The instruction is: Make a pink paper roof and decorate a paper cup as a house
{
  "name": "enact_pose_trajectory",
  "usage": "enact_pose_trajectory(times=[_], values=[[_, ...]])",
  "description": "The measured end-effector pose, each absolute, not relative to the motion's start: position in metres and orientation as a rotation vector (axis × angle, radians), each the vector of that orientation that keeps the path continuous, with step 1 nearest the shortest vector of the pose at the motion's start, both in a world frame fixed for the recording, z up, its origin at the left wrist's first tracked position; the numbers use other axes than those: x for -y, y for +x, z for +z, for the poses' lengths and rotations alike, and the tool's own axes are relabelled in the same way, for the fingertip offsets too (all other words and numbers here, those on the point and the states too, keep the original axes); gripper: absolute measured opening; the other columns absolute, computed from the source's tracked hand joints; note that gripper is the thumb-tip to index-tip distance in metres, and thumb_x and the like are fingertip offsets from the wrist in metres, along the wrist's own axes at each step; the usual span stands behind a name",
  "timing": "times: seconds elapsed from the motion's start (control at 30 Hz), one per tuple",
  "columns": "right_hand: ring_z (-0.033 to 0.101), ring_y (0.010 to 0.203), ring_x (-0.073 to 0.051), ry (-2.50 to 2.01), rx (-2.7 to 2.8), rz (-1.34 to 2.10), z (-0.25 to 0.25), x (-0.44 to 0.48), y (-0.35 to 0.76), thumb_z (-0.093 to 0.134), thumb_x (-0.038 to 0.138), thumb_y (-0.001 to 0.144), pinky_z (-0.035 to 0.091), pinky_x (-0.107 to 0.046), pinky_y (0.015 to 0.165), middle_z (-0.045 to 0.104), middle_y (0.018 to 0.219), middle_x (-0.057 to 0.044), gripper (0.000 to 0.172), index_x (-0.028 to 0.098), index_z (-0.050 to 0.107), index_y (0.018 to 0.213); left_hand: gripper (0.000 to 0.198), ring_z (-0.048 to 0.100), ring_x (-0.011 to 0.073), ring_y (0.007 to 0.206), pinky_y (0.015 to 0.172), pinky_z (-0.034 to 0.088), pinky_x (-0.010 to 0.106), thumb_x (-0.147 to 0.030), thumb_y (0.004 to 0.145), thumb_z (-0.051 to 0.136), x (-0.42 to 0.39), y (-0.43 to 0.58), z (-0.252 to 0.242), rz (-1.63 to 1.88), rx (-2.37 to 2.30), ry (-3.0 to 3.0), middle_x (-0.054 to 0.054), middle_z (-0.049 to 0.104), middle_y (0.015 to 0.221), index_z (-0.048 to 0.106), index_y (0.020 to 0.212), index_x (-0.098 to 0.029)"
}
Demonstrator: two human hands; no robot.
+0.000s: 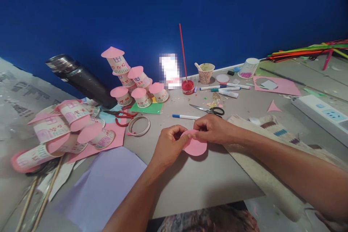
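My left hand (169,144) and my right hand (213,129) are both closed on one pink paper circle (196,148), pinching its top edge from either side just above the grey board (206,181). The circle hangs below the fingers, slightly curled. Black-handled scissors (209,109) and a blue-capped marker (185,116) lie just beyond my hands.
Paper-cup houses with pink cone roofs are stacked at the back (133,79) and piled at the left (65,127). A tape roll (139,125), red scissors (123,116), a lilac sheet (103,185), a red paint pot with stick (187,87), markers (225,88), coloured sticks (310,50) and a dark flask (81,79) surround the board.
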State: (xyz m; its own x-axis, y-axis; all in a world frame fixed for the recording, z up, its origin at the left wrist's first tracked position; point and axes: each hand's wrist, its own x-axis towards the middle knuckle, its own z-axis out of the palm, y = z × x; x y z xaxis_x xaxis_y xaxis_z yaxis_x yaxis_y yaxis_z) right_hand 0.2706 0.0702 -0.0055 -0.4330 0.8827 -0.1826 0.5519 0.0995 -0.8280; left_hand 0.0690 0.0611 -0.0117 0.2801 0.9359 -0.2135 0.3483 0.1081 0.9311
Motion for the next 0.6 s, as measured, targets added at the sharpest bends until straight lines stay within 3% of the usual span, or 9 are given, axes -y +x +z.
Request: enact_pose_trajectory(times=[0.6], values=[[0.053,0.062,-0.013,-1.448,2.018,1.307,-0.0030,-0.0747,0.2738,0.065,0.027,0.077,0.035,-0.026,0.056,0.064,0.066,0.002,0.011,0.018,0.069,0.074,0.026,0.048,0.0121,0.059,0.056,0.036,0.025,-0.040,0.074,0.070,-0.0656,0.0654,-0.0135,0.739,-1.357,1.468,-0.001,0.060,0.062,0.065,0.065,-0.016]])
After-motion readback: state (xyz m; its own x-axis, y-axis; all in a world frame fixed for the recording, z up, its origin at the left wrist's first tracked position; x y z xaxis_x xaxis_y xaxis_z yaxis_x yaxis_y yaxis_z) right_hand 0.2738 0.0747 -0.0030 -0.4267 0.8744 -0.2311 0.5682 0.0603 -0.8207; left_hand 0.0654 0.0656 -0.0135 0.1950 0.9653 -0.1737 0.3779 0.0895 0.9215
